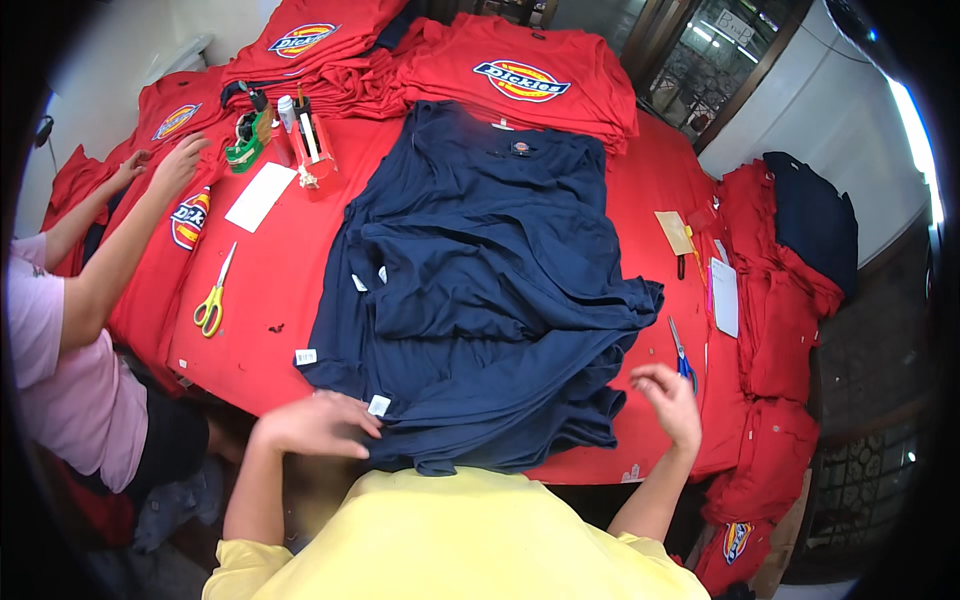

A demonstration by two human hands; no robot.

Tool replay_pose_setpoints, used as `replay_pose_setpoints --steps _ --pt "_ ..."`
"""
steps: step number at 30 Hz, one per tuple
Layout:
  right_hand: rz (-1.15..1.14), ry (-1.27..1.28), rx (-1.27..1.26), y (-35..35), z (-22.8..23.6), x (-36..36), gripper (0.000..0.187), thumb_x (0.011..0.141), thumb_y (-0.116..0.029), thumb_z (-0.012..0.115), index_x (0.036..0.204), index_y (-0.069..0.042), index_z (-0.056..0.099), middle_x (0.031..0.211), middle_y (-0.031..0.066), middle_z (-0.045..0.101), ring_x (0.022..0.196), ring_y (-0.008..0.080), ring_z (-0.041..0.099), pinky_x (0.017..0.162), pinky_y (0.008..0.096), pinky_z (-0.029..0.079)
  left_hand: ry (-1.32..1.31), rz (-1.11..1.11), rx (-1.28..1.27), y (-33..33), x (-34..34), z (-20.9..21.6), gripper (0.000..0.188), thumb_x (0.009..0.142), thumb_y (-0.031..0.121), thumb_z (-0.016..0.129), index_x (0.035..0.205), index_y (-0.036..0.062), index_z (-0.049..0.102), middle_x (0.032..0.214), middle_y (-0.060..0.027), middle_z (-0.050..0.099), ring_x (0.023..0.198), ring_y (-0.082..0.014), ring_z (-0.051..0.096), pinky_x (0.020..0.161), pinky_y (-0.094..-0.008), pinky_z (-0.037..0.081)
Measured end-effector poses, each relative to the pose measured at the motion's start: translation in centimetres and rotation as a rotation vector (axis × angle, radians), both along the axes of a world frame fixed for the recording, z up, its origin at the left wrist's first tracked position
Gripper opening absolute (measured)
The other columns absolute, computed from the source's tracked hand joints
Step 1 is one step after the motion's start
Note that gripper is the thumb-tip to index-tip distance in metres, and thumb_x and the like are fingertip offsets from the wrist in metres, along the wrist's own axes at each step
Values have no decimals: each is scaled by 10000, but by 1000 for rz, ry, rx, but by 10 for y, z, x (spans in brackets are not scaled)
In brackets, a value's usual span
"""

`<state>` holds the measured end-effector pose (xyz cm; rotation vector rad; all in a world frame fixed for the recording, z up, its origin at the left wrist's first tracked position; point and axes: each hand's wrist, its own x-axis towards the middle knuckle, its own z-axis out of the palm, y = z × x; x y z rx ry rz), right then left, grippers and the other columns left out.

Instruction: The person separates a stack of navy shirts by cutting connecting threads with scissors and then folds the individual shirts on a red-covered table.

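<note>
A pile of navy T-shirts lies in front of me, the upper ones bunched in loose folds, with white tags along the left edge. My left hand is at the pile's lower left corner, fingers stretched out and holding nothing; whether it touches the cloth I cannot tell. Off the pile's lower right side hovers my right hand, its fingers loosely bent and nothing visible in them. Close by it lie blue-handled scissors, partly hidden behind the fingers.
The red-covered table bears yellow-handled scissors, a white card, a green tape dispenser and a red pen holder. Red shirts are stacked behind; more red piles stand right. A co-worker's arms reach in from the left.
</note>
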<state>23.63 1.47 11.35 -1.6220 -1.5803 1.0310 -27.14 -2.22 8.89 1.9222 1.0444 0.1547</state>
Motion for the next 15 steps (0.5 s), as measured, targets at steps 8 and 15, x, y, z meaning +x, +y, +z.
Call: replay_pose_setpoints --steps 8,15 --pt "110 -460 527 189 7 -84 344 911 -179 545 1228 -47 570 1256 142 560 1197 318 502 1001 416 397 -42 615 962 178 77 4 394 890 254 630 1193 5 592 1281 -162 564 1276 -320 460 1060 -381 369" --pt "-212 -706 250 235 -79 -88 575 901 -385 577 1413 -182 412 1427 138 395 1303 379 359 1024 565 336 173 742 1083 222 111 -91 765 704 425 774 1327 64 515 1109 -121 545 1087 -306 480 1013 -465 326"
